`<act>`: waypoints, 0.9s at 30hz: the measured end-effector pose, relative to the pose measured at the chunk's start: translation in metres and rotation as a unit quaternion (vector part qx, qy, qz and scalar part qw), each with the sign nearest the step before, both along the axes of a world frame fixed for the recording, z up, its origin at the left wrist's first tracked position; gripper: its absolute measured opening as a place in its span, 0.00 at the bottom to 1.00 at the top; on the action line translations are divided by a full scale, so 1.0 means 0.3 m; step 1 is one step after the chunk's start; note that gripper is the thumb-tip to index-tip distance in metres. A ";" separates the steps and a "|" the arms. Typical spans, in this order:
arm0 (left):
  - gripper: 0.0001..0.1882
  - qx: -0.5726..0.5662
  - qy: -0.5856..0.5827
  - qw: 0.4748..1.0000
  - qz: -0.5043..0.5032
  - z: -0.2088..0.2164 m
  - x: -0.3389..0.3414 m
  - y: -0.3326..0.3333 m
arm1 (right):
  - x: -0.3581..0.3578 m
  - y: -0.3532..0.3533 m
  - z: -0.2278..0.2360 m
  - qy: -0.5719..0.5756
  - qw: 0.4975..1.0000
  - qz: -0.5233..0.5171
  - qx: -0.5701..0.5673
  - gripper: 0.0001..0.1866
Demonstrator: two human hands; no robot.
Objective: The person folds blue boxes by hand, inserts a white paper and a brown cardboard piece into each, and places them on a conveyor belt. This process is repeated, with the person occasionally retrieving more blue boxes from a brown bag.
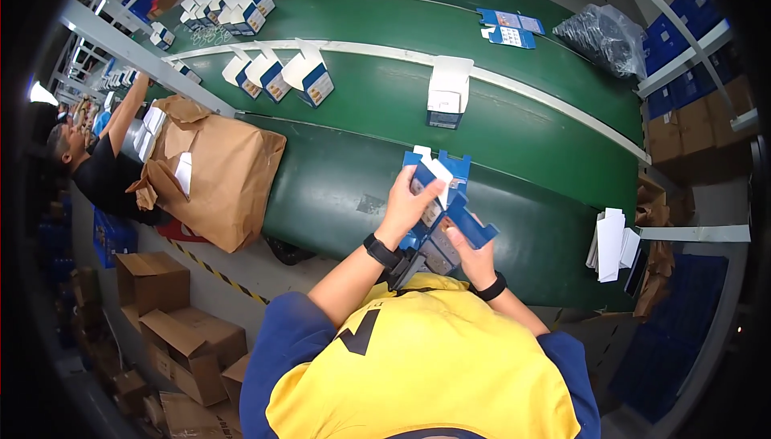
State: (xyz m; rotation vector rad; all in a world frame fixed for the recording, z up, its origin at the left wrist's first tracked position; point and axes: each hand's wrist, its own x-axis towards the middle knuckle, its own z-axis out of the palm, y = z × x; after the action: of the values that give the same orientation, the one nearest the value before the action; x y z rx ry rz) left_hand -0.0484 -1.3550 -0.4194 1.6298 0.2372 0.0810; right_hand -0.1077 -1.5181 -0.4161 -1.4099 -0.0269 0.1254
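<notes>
In front of my chest, over the near edge of the green work surface [321,190], I hold a partly folded blue cardboard box [471,224] with its flaps sticking out. My left hand [407,206] grips its upper left part, the thumb against a white piece [438,175] at the opening. Whether that piece is a flap or an insert, I cannot tell. My right hand [477,257] is closed on the lower right side of the box, its thumb by a blue flap. Just beyond stands an upright box [446,102] with its white lid raised.
Several open-lidded boxes [309,77] stand on the belt at left, and more [241,13] farther back. Flat blue blanks [510,29] lie at the far right, by a dark plastic bag [602,37]. White cards [612,246] sit at right. A large paper sack [225,174] and another person [104,166] are at left.
</notes>
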 end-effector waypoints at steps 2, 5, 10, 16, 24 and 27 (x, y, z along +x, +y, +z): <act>0.16 0.007 -0.013 0.996 -0.084 0.088 0.007 -0.023 | -0.003 -0.009 0.057 -0.008 0.994 -0.051 0.100 0.21; 0.16 0.024 -0.002 0.991 -0.129 0.124 0.006 -0.014 | 0.016 -0.034 0.078 -0.006 0.994 -0.033 0.102 0.28; 0.23 0.014 0.096 0.976 -0.196 0.172 -0.065 -0.061 | 0.063 -0.052 0.047 -0.046 0.984 -0.027 0.172 0.45; 0.34 0.007 -0.023 0.900 -0.436 0.134 -0.111 -0.076 | 0.110 -0.066 0.005 -0.075 0.975 -0.046 0.203 0.57; 0.50 0.144 -0.223 0.918 -0.295 0.219 -0.073 -0.091 | 0.096 -0.177 0.129 -0.133 0.971 0.014 0.196 0.56; 0.52 0.251 -0.359 0.845 -0.307 0.277 -0.055 -0.094 | 0.105 -0.198 0.204 -0.141 0.972 0.066 0.177 0.53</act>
State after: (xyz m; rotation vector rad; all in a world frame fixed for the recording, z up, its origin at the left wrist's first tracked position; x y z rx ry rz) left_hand -0.0647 -1.3831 -0.3361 1.9943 -0.9599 0.2719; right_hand -0.0761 -1.5774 -0.3550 -1.0592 -0.3619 0.0261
